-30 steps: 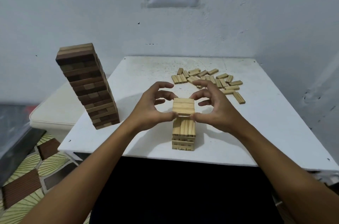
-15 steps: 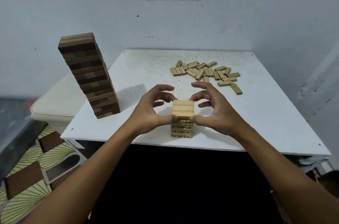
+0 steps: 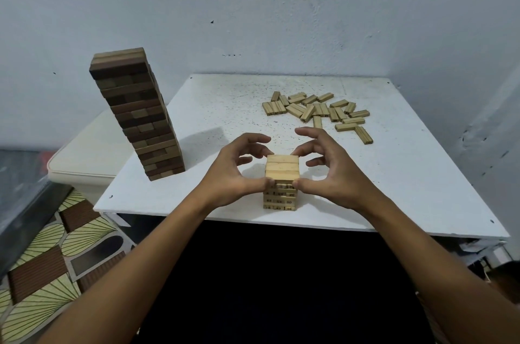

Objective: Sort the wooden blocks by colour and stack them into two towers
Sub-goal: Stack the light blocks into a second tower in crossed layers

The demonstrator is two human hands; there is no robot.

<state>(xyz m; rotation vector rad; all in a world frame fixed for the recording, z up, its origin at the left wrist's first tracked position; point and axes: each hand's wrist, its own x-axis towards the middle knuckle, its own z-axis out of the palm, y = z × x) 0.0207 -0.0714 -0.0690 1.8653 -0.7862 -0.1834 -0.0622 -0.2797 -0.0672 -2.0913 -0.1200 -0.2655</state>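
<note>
A: Biggest first?
B: White table [image 3: 408, 188], then dark tower [image 3: 138, 115] at left edge, tall, long axis vertical, top leaning left in view.
A: Light one?
B: Light tower [image 3: 281, 187] at near-centre edge, short, upright. Top layer blocks lying flat, long axes running left-right; numbered ends of lower layers facing camera.
A: Hands?
B: Left hand [image 3: 239, 172] and right hand [image 3: 330, 172] flanking the top layer, thumbs and fingertips pinching its sides, other fingers curled, spread.
A: Loose stuff?
B: Loose light blocks [image 3: 318, 111] scattered far right, flat, mixed headings.
</note>
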